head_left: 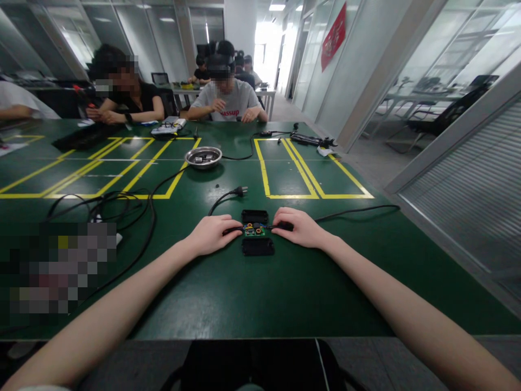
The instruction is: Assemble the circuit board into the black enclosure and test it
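Observation:
A small green circuit board [254, 230] with copper-coloured coils lies on the table between my hands. My left hand [214, 233] is closed on the black cable at the board's left side; that cable ends in a black power plug [241, 191] lying farther back. On the right, my right hand [297, 225] pinches the black cable end [285, 226] that joins the board, and its cable [360, 210] runs off to the right. One black plastic case half [254, 215] sits just behind the board, and the other case half [258, 247] lies in front of it.
A metal bowl [203, 157] holding small metal parts stands beyond my left hand. Tangled black cables [118, 206] lie at left, near a blurred-out object [61, 271]. Yellow tape [293, 196] marks the green table [228, 304]. Two co-workers sit across, and a black tool [312, 140] lies far right.

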Motion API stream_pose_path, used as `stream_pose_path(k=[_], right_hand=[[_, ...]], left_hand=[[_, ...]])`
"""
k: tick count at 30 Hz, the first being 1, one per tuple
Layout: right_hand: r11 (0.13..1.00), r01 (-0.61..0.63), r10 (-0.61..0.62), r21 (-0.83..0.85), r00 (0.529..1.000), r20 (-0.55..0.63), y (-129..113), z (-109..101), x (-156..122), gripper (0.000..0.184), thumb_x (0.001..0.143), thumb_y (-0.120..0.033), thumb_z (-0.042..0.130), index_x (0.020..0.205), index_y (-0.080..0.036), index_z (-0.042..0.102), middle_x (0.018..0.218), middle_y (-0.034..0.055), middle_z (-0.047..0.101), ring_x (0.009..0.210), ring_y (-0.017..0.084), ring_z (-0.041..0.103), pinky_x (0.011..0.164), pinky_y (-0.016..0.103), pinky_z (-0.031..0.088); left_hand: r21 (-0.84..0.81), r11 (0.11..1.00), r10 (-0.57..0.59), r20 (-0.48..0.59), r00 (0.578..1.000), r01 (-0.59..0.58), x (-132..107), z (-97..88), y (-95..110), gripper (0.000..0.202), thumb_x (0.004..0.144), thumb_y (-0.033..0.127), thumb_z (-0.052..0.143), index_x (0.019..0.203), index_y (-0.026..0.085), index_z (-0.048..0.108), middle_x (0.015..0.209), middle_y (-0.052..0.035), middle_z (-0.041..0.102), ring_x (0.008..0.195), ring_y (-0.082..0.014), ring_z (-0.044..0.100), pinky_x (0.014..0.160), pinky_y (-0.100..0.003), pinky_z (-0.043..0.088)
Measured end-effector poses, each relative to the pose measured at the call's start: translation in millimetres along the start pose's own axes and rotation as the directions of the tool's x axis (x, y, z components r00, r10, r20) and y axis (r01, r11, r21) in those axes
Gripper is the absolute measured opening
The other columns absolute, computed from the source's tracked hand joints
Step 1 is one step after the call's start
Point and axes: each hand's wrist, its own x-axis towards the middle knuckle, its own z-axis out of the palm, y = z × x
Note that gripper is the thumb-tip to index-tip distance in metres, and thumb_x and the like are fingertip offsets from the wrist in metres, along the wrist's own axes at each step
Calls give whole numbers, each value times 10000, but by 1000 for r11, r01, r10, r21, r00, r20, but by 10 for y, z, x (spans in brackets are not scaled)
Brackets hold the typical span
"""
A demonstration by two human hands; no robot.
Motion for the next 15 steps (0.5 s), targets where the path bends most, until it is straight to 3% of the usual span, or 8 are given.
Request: stream_pose_path(k=[4, 8, 15], right_hand=[[999, -13, 13, -30, 1000, 4, 11, -9, -7, 191, 972, -355, 640, 859, -211, 692, 843, 43, 663, 778, 193, 639, 691, 314, 517], [997, -26, 24, -72, 999, -34, 32, -3, 4, 190, 974, -365, 644, 860, -224, 700, 844, 46, 679, 805, 207, 645, 722, 335, 523], [998, -5, 4, -58, 1000, -13, 2, -1, 1, 186, 962, -342, 636, 836, -211, 679, 806, 38, 667, 737, 186, 628, 659, 301, 484]], left_hand=[[3, 1000, 15, 10, 1000, -15, -10, -14, 18, 341, 1054, 415, 500, 1212, 246, 750, 919, -41, 712, 820, -169, 695, 703, -241, 490], [3, 999, 43, 12, 999, -43, -18, -17, 25, 354, 1059, 426, 485, 1214, 250, 750, 900, -36, 704, 791, -164, 688, 684, -239, 482], [-4, 1000, 4, -41, 999, -4, -14, 4, -11, 314, 1041, 409, 524, 1147, 230, 759, 929, -36, 734, 798, -161, 695, 682, -240, 473]])
